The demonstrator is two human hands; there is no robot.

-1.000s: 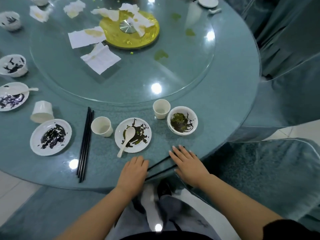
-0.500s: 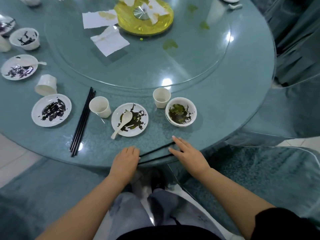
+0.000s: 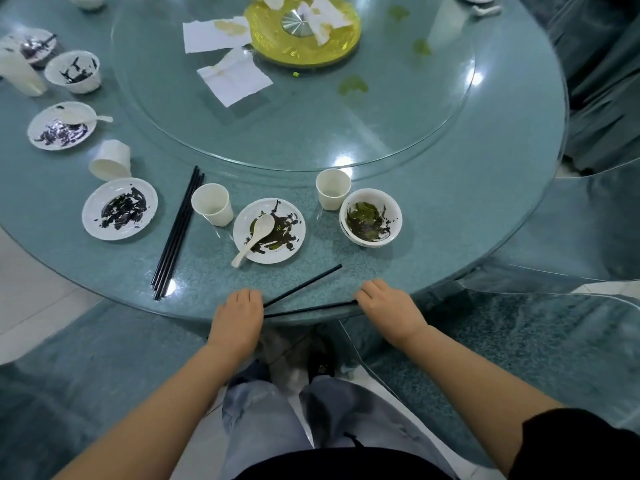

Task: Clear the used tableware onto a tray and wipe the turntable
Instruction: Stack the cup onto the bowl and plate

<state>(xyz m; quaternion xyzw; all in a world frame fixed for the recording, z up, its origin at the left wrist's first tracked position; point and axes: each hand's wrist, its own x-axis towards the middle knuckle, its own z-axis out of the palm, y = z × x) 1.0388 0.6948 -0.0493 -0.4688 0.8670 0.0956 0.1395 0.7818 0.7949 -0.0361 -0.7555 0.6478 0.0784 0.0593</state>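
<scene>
My left hand (image 3: 238, 315) lies at the table's near edge, fingers curled over the near ends of two black chopsticks (image 3: 304, 287). My right hand (image 3: 388, 304) is curled at the far tip of the lower chopstick; the upper one splays free. Beyond them stand a dirty plate (image 3: 250, 216) with a white spoon (image 3: 258, 233), a soiled bowl (image 3: 395, 228) and a paper cup (image 3: 332, 188). The glass turntable (image 3: 294, 133) carries stained napkins (image 3: 233, 77) and green spills (image 3: 353, 85). No tray is in view.
To the left lie another cup (image 3: 212, 204), a second set of chopsticks (image 3: 176, 233), a dirty plate (image 3: 95, 202), a tipped cup (image 3: 110, 161), a plate with spoon (image 3: 38, 128) and a bowl (image 3: 86, 83). A yellow hub (image 3: 304, 46) sits mid-turntable. Covered chairs (image 3: 606, 116) stand right.
Both hands have drawn back to the table's edge and their fingers have curled. The chopsticks came with them and splayed apart. My view has risen and pulled back.
</scene>
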